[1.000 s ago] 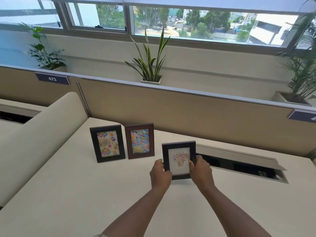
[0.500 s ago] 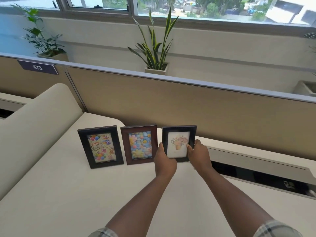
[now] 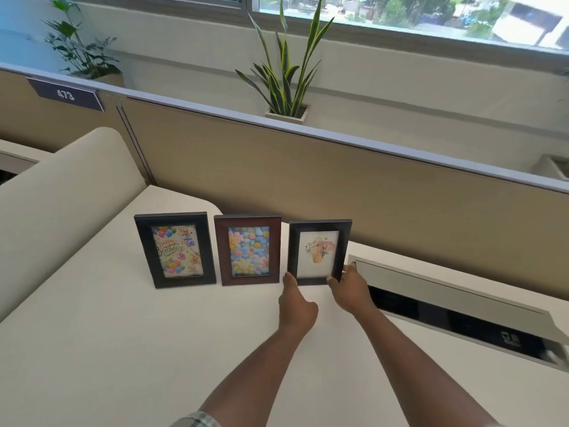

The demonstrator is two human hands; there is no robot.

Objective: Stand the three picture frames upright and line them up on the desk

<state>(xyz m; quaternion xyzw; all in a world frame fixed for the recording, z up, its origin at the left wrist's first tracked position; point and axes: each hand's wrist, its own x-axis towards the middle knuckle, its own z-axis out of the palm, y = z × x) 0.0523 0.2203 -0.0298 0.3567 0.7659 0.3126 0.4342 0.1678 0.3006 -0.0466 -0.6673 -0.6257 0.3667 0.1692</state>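
Observation:
Three picture frames stand upright in a row on the cream desk (image 3: 123, 349). At the left is a black frame with a birthday card (image 3: 174, 249), in the middle a brown frame with coloured flowers (image 3: 248, 249), and at the right a black frame with a flower-pot picture (image 3: 318, 252). My left hand (image 3: 297, 306) touches the flower-pot frame's lower left corner. My right hand (image 3: 349, 291) pinches its lower right corner, thumb in front and fingers behind the edge. The frame's foot rests on the desk, close beside the brown frame.
An open cable trough with a raised lid (image 3: 446, 291) runs along the desk just right of the frames. A tan partition (image 3: 308, 174) stands behind them and a cream side divider (image 3: 61, 186) to the left. Potted plants (image 3: 286, 87) stand beyond the partition.
The flower-pot frame went from nearer me, away and left, into line beside the brown frame. My hands slid down from its sides to its lower corners. The view moved closer.

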